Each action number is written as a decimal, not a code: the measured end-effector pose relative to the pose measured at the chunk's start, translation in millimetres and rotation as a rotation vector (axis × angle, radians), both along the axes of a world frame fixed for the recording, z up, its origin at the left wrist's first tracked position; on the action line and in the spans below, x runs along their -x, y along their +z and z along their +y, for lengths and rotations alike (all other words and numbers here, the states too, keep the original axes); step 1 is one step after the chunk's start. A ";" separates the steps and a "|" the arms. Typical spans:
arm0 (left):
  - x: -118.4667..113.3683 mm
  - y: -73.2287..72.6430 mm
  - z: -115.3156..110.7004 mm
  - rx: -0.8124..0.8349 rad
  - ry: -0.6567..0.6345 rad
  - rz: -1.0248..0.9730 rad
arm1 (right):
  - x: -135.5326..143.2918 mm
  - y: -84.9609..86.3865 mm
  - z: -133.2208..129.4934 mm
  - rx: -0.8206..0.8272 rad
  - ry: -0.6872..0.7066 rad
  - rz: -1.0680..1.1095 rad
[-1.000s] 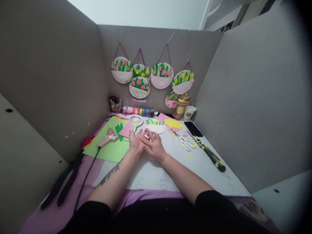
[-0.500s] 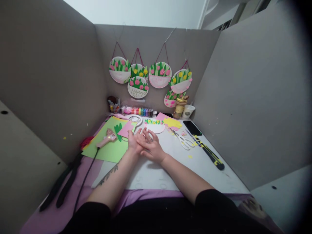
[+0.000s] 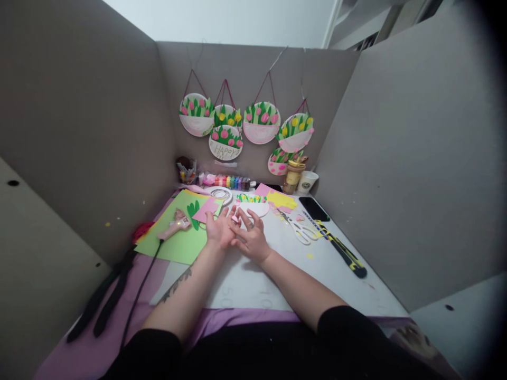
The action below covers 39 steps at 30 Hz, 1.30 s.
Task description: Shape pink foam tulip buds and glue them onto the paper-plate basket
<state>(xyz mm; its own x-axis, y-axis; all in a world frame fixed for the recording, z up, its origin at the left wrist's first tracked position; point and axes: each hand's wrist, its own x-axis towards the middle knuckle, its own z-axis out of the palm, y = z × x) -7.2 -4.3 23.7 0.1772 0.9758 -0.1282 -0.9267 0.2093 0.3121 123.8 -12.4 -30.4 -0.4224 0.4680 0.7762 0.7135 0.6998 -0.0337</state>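
My left hand (image 3: 219,230) is palm up, with a small pink piece (image 3: 235,218), probably paper, at its fingers. My right hand (image 3: 252,240) is close against it from the right, fingers apart and bent, the fingertips at the left hand's palm and fingers. Whether the right fingertips touch the pink piece I cannot tell. Just beyond the hands lies a white half-plate (image 3: 258,209) with paper tulips along its top. A pink paper sheet (image 3: 204,210) is beside my left fingers, on green paper (image 3: 174,252) near dark green paper leaves (image 3: 193,214).
A hot glue gun (image 3: 176,224) with a black cord lies left. On the right are white scissors (image 3: 300,231), a craft knife (image 3: 348,256) and a phone (image 3: 314,208). Paint bottles (image 3: 233,182) and a cup (image 3: 307,182) stand behind. Plate baskets (image 3: 261,133) hang on the grey panel.
The fingers of my right hand have lifted and spread from the left palm, and the small pink piece now shows. The view has shifted slightly.
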 end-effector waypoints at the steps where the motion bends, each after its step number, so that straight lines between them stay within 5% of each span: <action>1: 0.1 0.2 -0.1 -0.009 0.007 -0.006 | -0.2 0.0 -0.3 -0.012 0.021 -0.009; 18: -1.0 -1.7 1.6 0.046 0.047 0.074 | 4.7 -0.4 -3.6 -0.001 -0.065 0.009; 24: -1.9 -5.3 2.6 0.030 0.043 0.090 | 2.8 0.9 -4.2 -0.065 0.052 0.016; 39: -4.4 -3.1 1.4 0.060 0.059 0.124 | 5.2 1.2 -6.2 -0.005 -0.112 0.001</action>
<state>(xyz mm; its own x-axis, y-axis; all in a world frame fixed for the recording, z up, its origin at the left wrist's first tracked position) -2.8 -2.8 20.6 0.0991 0.9740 -0.2039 -0.8929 0.1775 0.4138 118.6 -18.5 -29.2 -0.3671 0.5084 0.7790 0.7869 0.6162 -0.0313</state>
